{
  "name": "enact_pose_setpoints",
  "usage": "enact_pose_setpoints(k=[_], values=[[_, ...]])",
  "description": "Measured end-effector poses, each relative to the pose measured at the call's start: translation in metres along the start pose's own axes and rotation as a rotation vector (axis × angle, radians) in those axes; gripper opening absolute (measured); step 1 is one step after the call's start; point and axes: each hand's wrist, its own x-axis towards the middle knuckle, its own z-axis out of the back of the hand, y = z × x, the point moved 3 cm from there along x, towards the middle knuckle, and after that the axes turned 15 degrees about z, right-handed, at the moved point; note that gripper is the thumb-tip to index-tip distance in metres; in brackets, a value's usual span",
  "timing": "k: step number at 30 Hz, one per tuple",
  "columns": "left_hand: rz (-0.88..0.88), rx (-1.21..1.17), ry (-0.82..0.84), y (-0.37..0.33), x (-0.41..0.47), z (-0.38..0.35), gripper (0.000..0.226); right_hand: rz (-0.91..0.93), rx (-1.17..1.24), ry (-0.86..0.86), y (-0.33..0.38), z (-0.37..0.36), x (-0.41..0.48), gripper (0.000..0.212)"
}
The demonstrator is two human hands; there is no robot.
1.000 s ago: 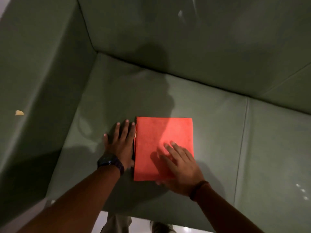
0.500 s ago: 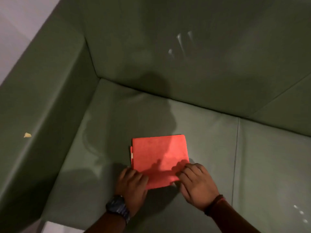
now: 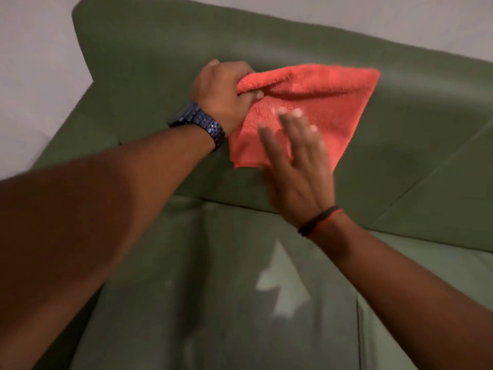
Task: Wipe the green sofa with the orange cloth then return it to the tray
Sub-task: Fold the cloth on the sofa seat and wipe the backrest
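The orange cloth [image 3: 317, 102] is spread against the backrest of the green sofa [image 3: 149, 65], high up near its top edge. My left hand [image 3: 222, 93], with a dark watch on the wrist, is clenched on the cloth's upper left corner. My right hand [image 3: 297, 158] is blurred, flat with its fingers apart, lying over the cloth's lower part; whether it presses the cloth I cannot tell. The tray is not in view.
The sofa's left armrest [image 3: 77, 134] runs down the left side, with a pale wall [image 3: 34, 62] behind it. The seat cushion [image 3: 213, 303] below has a seam on the right and bright light patches.
The cloth has left the seat cushion and now lies against the backrest. My left hand has gripped its corner and my right hand has opened flat. The view has tilted upward.
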Motion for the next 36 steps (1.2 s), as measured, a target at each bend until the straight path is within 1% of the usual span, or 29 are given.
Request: enact_pose_setpoints(k=[1,2,3,4,6,7,8,10,13,14,15,18,20,23,25,26,29,31,33,35,36], values=[[-0.071,0.007,-0.016,0.001,-0.001,-0.002,0.025,0.011,-0.035,0.14,0.005,-0.021,-0.001,0.057],[-0.153,0.001,-0.055,0.006,-0.007,-0.003,0.031,0.023,-0.083,0.225,0.003,-0.038,-0.002,0.061],[-0.207,0.009,-0.106,0.013,-0.014,-0.002,0.046,0.023,-0.129,0.255,-0.006,-0.051,-0.003,0.064],[-0.219,0.051,-0.147,0.025,-0.021,-0.002,0.069,0.003,-0.169,0.243,-0.016,-0.061,-0.002,0.065],[-0.196,0.259,-0.153,0.055,-0.027,-0.002,0.122,-0.037,-0.259,0.15,-0.034,-0.074,0.0,0.063],[-0.194,0.38,-0.13,0.071,-0.029,-0.002,0.138,-0.042,-0.296,0.122,-0.038,-0.081,0.0,0.063],[-0.196,0.486,-0.101,0.083,-0.029,-0.003,0.146,-0.034,-0.33,0.115,-0.037,-0.086,-0.001,0.064],[-0.186,0.607,-0.063,0.101,-0.026,-0.007,0.153,0.026,-0.354,0.125,-0.027,-0.099,-0.002,0.065],[-0.138,0.666,-0.064,0.107,-0.024,-0.015,0.159,0.182,-0.356,0.171,-0.02,-0.106,-0.003,0.07],[-0.129,0.674,-0.067,0.107,-0.023,-0.016,0.161,0.199,-0.381,0.165,-0.022,-0.105,-0.004,0.072],[-0.128,0.675,-0.07,0.107,-0.023,-0.017,0.162,0.182,-0.405,0.144,-0.026,-0.103,-0.003,0.073],[-0.144,0.68,-0.099,0.11,-0.023,-0.02,0.164,0.05,-0.463,0.08,-0.028,-0.1,0.0,0.08],[-0.14,0.69,-0.118,0.112,-0.022,-0.021,0.163,0.054,-0.426,0.101,-0.018,-0.107,0.004,0.083],[-0.154,0.688,-0.119,0.116,-0.022,-0.021,0.157,0.267,-0.41,0.208,-0.006,-0.116,0.002,0.092],[-0.169,0.676,-0.117,0.117,-0.023,-0.019,0.156,0.348,-0.455,0.23,-0.017,-0.11,-0.001,0.092],[-0.174,0.671,-0.117,0.116,-0.023,-0.018,0.156,0.328,-0.477,0.208,-0.024,-0.105,-0.003,0.091],[-0.171,0.668,-0.115,0.112,-0.024,-0.019,0.157,0.12,-0.526,0.12,-0.042,-0.092,-0.009,0.089],[-0.16,0.675,-0.116,0.112,-0.024,-0.02,0.156,0.064,-0.497,0.105,-0.035,-0.095,-0.005,0.088],[-0.149,0.669,-0.13,0.113,-0.021,-0.022,0.145,0.105,-0.412,0.147,-0.018,-0.108,0.003,0.089],[-0.158,0.644,-0.178,0.112,-0.021,-0.026,0.12,0.221,-0.356,0.214,-0.005,-0.119,0.005,0.097],[-0.164,0.639,-0.196,0.111,-0.02,-0.027,0.115,0.274,-0.368,0.235,-0.006,-0.119,0.005,0.098]])
